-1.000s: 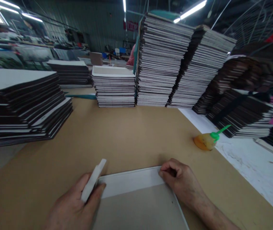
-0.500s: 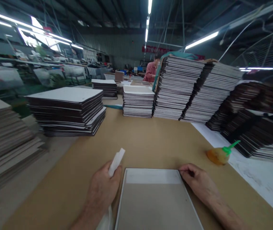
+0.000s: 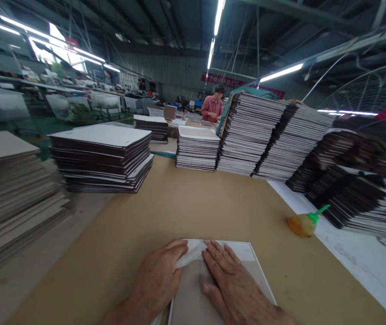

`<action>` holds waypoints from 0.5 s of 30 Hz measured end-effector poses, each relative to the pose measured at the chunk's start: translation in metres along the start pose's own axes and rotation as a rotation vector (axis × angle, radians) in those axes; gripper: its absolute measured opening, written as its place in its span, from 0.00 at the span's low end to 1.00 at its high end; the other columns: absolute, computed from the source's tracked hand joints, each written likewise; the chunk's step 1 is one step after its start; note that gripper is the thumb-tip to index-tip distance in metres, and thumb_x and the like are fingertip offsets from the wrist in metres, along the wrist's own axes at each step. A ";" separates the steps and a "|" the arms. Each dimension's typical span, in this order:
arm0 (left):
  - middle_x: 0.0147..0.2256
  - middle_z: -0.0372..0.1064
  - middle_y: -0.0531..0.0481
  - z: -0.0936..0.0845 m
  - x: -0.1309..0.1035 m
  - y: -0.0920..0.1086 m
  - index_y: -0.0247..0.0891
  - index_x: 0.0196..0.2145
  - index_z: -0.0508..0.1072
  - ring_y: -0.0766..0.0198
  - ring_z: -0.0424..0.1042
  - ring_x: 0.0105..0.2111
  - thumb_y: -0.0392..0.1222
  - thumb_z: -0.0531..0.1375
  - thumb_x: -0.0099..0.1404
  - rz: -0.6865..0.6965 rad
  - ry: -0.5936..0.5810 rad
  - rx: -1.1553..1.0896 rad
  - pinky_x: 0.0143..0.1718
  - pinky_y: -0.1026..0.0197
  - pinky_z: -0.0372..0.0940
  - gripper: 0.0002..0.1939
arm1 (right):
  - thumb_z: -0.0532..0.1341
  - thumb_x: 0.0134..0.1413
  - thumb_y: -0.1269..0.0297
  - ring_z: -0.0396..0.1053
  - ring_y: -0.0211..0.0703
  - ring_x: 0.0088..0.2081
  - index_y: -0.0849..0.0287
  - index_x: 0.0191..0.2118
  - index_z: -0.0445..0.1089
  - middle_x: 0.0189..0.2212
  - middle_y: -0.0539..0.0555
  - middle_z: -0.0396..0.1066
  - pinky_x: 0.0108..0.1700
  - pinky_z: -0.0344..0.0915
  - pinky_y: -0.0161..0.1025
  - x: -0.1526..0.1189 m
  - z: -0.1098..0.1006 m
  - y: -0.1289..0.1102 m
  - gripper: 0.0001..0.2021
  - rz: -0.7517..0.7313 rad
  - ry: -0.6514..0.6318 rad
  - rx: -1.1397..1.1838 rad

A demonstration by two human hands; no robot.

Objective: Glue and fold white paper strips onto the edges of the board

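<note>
A flat grey board (image 3: 189,295) with a thin white border and a white band across its far end lies on the brown tabletop before me. My left hand (image 3: 155,277) is closed around a white flat strip (image 3: 189,257) at the board's far left corner. The strip's tip sticks out over the white band, and a pale length shows below the wrist. My right hand (image 3: 230,277) rests flat on the board, its fingers extended towards the far edge. It covers part of the band.
A bottle (image 3: 301,225) of amber liquid with a green nozzle lies to the right. Dark-edged boards form a stack (image 3: 101,158) at left, a low stack (image 3: 197,149) ahead and tall stacks (image 3: 247,135) at right. Grey boards (image 3: 10,194) are piled far left. A person (image 3: 212,108) stands beyond.
My right hand has moved from the board's far right corner onto its surface and flattened. My left hand has brought the strip rightwards over the white band.
</note>
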State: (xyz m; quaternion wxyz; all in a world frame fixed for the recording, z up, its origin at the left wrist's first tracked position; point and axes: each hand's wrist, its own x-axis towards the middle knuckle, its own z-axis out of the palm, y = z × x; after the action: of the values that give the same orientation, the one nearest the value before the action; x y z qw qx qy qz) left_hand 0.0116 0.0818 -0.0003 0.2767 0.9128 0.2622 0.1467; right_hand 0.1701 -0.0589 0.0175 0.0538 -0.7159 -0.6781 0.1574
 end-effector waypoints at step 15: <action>0.52 0.64 0.54 -0.001 0.004 -0.006 0.41 0.47 0.72 0.62 0.64 0.51 0.29 0.51 0.56 -0.081 -0.027 0.021 0.55 0.59 0.57 0.22 | 0.43 0.63 0.49 0.30 0.51 0.67 0.70 0.64 0.36 0.66 0.60 0.29 0.67 0.40 0.53 -0.055 0.023 0.051 0.33 0.514 0.234 -0.115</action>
State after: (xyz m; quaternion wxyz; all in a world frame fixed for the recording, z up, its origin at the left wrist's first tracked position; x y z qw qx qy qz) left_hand 0.0121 0.0884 -0.0027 0.2763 0.9062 0.2967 0.1201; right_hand 0.2099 -0.1199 -0.0104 0.0493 -0.8794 -0.4715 0.0437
